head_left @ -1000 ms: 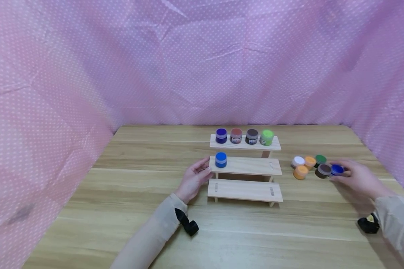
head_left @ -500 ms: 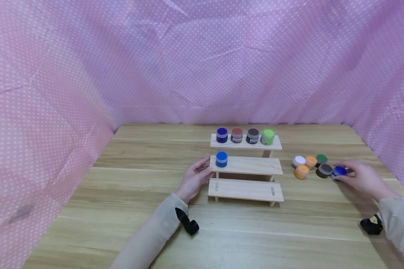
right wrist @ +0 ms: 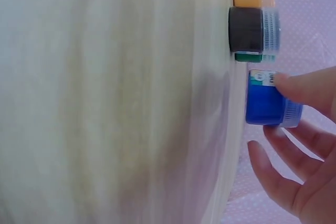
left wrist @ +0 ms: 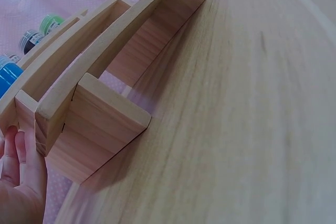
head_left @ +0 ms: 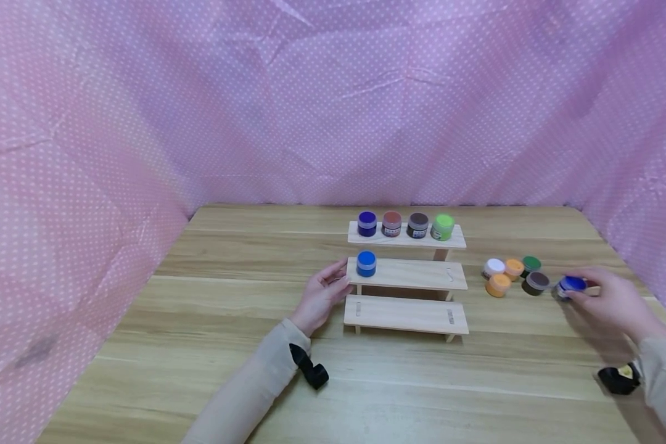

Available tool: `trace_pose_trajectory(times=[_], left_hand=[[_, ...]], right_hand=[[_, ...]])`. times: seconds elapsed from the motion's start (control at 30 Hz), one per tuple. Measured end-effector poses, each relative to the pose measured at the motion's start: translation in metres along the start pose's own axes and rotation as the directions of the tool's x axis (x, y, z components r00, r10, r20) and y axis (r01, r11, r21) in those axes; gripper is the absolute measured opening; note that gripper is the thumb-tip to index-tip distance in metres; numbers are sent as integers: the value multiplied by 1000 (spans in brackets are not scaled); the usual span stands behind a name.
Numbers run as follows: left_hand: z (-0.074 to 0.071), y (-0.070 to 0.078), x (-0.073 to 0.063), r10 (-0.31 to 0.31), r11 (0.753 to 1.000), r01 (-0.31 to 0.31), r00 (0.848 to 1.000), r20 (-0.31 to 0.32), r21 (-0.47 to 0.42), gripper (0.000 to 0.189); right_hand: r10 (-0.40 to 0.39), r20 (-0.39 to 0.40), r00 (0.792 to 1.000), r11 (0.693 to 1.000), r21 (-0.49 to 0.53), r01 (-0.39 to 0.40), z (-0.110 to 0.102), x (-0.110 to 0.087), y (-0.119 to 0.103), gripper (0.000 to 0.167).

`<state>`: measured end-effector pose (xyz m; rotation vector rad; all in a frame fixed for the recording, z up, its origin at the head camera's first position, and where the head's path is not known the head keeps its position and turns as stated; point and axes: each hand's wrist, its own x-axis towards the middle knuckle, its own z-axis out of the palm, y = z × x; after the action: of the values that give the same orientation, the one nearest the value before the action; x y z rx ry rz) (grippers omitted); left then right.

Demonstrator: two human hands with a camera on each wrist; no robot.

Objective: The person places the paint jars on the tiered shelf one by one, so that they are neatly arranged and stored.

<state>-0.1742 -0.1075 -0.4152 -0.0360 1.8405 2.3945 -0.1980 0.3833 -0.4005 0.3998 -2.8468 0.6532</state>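
In the head view, my right hand (head_left: 616,302) pinches a blue paint jar (head_left: 570,287) between thumb and fingers, apart from the loose jars. The right wrist view shows the thumb on the label side of this jar (right wrist: 268,98); whether its base touches the table cannot be told. My left hand (head_left: 320,298) holds the left end of a three-tier wooden stand (head_left: 405,313), at the middle tier. A lighter blue jar (head_left: 366,264) sits on that tier's left end. On the top tier stand purple (head_left: 367,224), reddish-brown (head_left: 391,224), dark brown (head_left: 418,226) and light green (head_left: 443,227) jars.
Left of the right hand, a loose group on the table (head_left: 244,296) has a dark brown jar (head_left: 535,283), a green jar (head_left: 531,265), a white jar (head_left: 494,267) and orange jars (head_left: 498,285). A pink dotted cloth (head_left: 333,123) hangs around the table.
My right hand has drawn the blue jar rightward, away from the dark brown jar, and its label side shows now. The left hand stays at the stand.
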Motion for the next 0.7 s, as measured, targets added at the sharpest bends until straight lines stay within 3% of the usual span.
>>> trace_pose_trajectory(times=[0.2, 0.7], left_hand=[[1, -1, 0, 10, 1000, -10, 1000, 1, -6, 46], [1, 0, -2, 16, 1000, -16, 1000, 6, -11, 46]], right_hand=[[26, -78, 997, 997, 71, -20, -6, -5, -1, 37], [0, -203, 979, 997, 73, 16, -5, -4, -21, 38]])
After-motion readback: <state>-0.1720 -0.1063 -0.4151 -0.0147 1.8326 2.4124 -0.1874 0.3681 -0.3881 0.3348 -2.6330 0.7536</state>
